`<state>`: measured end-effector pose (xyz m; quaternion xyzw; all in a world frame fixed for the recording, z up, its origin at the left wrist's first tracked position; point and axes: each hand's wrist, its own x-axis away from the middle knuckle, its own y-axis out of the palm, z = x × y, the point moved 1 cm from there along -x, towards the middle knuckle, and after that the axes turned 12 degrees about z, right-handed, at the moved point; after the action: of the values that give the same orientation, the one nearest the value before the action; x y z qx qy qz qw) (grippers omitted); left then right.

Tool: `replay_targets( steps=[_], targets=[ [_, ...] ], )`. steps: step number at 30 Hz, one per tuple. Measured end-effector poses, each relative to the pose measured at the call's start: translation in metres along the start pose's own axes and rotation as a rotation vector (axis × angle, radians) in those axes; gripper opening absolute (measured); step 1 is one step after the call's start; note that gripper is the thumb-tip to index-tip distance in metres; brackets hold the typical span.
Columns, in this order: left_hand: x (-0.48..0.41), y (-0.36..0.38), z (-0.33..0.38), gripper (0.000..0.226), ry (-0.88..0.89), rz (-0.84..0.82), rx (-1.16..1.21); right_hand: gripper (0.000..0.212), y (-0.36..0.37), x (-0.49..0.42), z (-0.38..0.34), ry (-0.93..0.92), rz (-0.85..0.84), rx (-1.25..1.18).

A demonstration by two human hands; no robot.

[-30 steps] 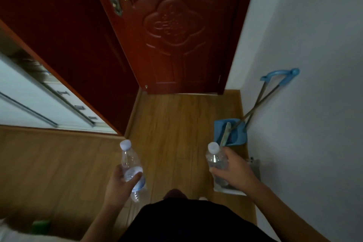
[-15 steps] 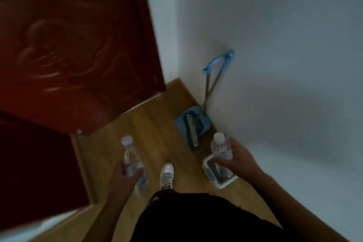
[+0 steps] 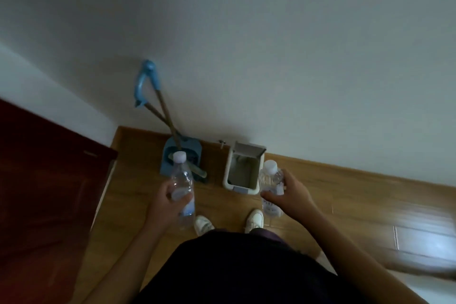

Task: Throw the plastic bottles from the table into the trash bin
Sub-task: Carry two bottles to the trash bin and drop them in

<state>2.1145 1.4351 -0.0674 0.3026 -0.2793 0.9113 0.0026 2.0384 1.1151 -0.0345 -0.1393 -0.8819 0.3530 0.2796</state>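
One clear plastic bottle [image 3: 183, 187] is gripped in the closed left hand [image 3: 169, 201], another [image 3: 270, 185] in the closed right hand [image 3: 291, 195], above the small open white bin [image 3: 243, 168]. Narrow opening: a bottle released off-centre is likely bounced off onto the blue dustpan [image 3: 181, 155].

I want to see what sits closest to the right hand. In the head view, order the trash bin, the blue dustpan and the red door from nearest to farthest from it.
From the right hand:
1. Trash bin, on the floor just left of it, lid open.
2. Blue dustpan, further left, by the wall.
3. Red door, at the far left.
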Motion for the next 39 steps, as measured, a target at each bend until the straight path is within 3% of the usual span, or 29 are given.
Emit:
replay_targets(
  steps=[4,9,20,28,39],
  targets=[
    [0.003,0.032,0.028,0.065,0.053,-0.129,-0.090,0.062,0.005,0.006,0.019,0.108,0.048,-0.086],
    [-0.003,0.058,0.038,0.063,0.137,-0.121,-0.172,0.062,0.029,-0.003,0.039,0.182,0.008,-0.119],
    [-0.109,0.168,-0.076,0.066,-0.056,-0.187,-0.207,0.065,0.163,-0.108,0.132,0.217,0.011,-0.225],
    [-0.178,0.242,-0.138,0.049,0.038,-0.114,-0.148,0.056,0.263,-0.165,0.194,0.261,0.065,-0.307],
    [-0.197,0.256,-0.113,0.060,0.114,-0.119,-0.092,0.062,0.236,-0.193,0.179,0.172,0.166,-0.332]
  ],
)
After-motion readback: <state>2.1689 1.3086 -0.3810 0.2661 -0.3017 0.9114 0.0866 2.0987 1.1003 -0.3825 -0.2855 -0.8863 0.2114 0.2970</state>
